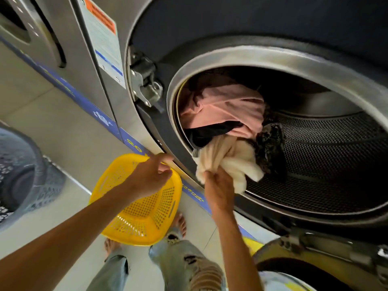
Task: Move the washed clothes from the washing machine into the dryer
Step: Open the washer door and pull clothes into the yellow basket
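The washing machine's round opening [210,66] fills the upper right, and its perforated drum holds a pile of clothes. A pink garment [226,106] lies on top, over a black piece [212,133] and a dark patterned piece [270,143]. My right hand [218,190] grips a cream cloth [231,162] at the drum's lower lip, partly pulled out. My left hand [151,177] hovers over the yellow basket [138,219] on the floor, fingers loosely bent, holding nothing. No dryer can be identified in view.
The open machine door [315,267] hangs at the lower right by my legs. A grey perforated basket [23,173] stands at the left on the tiled floor. Another machine front [31,34] sits at the upper left. My feet [180,223] stand beside the yellow basket.
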A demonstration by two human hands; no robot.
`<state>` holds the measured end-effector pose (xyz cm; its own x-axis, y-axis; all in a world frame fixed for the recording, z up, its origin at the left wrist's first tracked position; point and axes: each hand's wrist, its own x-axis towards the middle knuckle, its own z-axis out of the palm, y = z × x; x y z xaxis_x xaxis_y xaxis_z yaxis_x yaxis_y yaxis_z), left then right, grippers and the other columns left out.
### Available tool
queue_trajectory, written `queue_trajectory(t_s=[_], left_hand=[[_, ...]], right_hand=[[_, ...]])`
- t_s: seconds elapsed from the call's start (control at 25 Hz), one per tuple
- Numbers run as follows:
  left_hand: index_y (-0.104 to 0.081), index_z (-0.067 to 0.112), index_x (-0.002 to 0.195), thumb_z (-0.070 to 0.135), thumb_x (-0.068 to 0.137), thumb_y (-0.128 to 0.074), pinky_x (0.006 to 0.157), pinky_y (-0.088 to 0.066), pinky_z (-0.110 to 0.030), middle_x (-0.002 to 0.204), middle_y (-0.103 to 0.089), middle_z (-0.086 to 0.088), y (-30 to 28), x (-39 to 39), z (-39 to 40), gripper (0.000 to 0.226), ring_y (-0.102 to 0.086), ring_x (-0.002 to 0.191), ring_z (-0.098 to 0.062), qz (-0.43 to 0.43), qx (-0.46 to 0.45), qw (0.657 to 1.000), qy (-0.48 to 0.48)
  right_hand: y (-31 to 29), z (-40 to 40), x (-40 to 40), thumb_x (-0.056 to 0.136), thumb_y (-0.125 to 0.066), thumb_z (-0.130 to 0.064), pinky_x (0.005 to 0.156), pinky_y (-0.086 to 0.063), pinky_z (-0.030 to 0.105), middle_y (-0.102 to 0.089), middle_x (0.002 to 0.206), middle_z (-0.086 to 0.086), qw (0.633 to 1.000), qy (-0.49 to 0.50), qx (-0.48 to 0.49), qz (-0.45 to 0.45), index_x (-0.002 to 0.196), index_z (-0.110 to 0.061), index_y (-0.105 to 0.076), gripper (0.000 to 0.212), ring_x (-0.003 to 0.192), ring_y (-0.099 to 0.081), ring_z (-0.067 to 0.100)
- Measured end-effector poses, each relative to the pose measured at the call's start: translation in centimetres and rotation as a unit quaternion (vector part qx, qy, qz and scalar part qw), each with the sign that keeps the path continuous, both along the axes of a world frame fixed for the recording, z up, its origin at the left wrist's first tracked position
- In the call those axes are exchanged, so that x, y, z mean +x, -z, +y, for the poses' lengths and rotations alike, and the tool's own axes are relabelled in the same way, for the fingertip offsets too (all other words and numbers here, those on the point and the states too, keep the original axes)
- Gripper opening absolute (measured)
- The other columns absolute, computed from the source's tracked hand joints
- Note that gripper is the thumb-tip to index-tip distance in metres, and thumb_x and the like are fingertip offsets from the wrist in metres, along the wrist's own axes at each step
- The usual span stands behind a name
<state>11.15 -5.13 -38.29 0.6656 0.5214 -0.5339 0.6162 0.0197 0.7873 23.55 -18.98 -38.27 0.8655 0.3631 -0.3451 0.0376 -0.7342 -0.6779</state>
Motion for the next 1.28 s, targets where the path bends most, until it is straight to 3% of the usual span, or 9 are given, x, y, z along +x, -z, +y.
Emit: queue_trajectory(t_s=[0.24,0.32,0.4,0.48,0.6,0.72,0.92,1.2,1.28], left_hand=[[-0.045,0.045,0.133,0.01,0.078,-0.072,0.065,-0.054,-0.023,0.089,-0.075,-0.009,-1.4,1.1,0.0,0.07,-0.068,0.072,-0.013,-0.045,-0.168,0.98,-0.096],[-0.069,0.034,0.111,0.002,0.079,-0.061,0.067,-0.056,-0.024,0.083,-0.073,-0.006,-1.3,-1.2,0.3,0.046,-0.066,0.073,-0.017,-0.007,-0.185,0.978,-0.093],[-0.077,0.02,0.095,-0.001,0.079,-0.053,0.066,-0.053,-0.027,0.079,-0.071,-0.008,-0.7,-4.4,-0.6,0.036,-0.063,0.072,-0.019,0.016,-0.223,0.972,-0.071],[-0.078,0.019,0.091,-0.001,0.073,-0.051,0.064,-0.052,-0.025,0.08,-0.074,-0.01,0.4,-7.7,-2.3,0.038,-0.063,0.071,-0.017,0.042,-0.233,0.971,-0.04],[-0.073,0.015,0.082,-0.012,0.073,-0.056,0.054,-0.046,-0.012,0.073,-0.067,-0.001,3.1,-11.0,-3.6,0.033,-0.06,0.062,-0.004,0.072,-0.202,0.97,-0.118],[-0.07,0.021,0.091,0.0,0.077,-0.063,0.069,-0.05,-0.026,0.087,-0.069,0.004,6.6,-11.6,-2.4,0.025,-0.063,0.076,-0.012,0.102,-0.135,0.971,-0.171],[-0.061,0.024,0.121,0.034,0.068,-0.057,0.099,-0.05,-0.043,0.12,-0.062,0.006,11.3,-10.7,0.3,0.054,-0.063,0.112,-0.027,0.077,-0.018,0.995,-0.061],[-0.061,0.02,0.122,-0.003,0.085,-0.053,0.092,-0.04,-0.015,0.119,-0.062,0.005,11.8,-7.6,1.4,0.044,-0.057,0.109,-0.006,0.068,-0.035,0.997,0.013],[-0.061,0.014,0.123,-0.005,0.087,-0.05,0.092,-0.037,-0.01,0.119,-0.062,0.002,11.3,-6.6,1.2,0.043,-0.055,0.112,-0.006,0.036,-0.027,0.998,0.035]], right_hand=[[-1.6,-1.2,-11.0,0.093,-0.057,-0.032,0.084,-0.048,0.026,-0.07,0.1,-0.005,0.98,-0.172,0.024,0.099,0.107,-0.028,-0.065,0.018,0.095,-0.064,0.012],[-1.8,-2.1,-8.9,0.096,-0.056,-0.039,0.096,-0.053,0.044,-0.063,0.119,-0.003,0.953,0.033,0.115,0.277,0.124,-0.033,-0.059,0.029,0.11,-0.063,0.016],[-0.7,-2.8,-5.6,0.094,-0.055,-0.049,0.093,-0.052,0.059,-0.054,0.131,0.008,0.832,0.257,0.244,0.428,0.135,-0.035,-0.05,0.044,0.114,-0.062,0.032],[1.4,-1.5,-3.4,0.088,-0.061,-0.053,0.081,-0.057,0.054,-0.058,0.127,0.011,0.815,0.275,0.249,0.445,0.139,-0.033,-0.047,0.056,0.103,-0.065,0.034],[5.7,2.6,-5.2,0.088,-0.063,-0.025,0.062,-0.06,0.044,-0.067,0.111,0.01,0.923,0.144,0.138,0.329,0.132,-0.025,-0.055,0.045,0.082,-0.065,0.025],[9.7,3.8,-9.9,0.081,-0.059,-0.021,0.089,-0.054,0.048,-0.072,0.113,0.004,0.988,-0.031,0.03,0.149,0.116,-0.022,-0.068,0.036,0.1,-0.067,0.025],[14.0,-1.4,-13.3,0.081,-0.051,-0.016,0.092,-0.051,0.043,-0.067,0.113,0.009,0.986,-0.165,-0.018,0.02,0.119,-0.016,-0.067,0.042,0.103,-0.065,0.03],[6.2,1.2,-0.9,0.084,-0.061,-0.013,0.077,-0.058,0.039,-0.051,0.131,0.015,0.954,-0.036,0.159,-0.251,0.126,-0.011,-0.06,0.042,0.105,-0.061,0.027],[4.9,3.7,4.8,0.079,-0.071,-0.032,0.098,-0.052,0.034,-0.035,0.146,0.017,0.958,-0.026,0.096,-0.269,0.143,-0.016,-0.044,0.071,0.123,-0.054,0.028]])
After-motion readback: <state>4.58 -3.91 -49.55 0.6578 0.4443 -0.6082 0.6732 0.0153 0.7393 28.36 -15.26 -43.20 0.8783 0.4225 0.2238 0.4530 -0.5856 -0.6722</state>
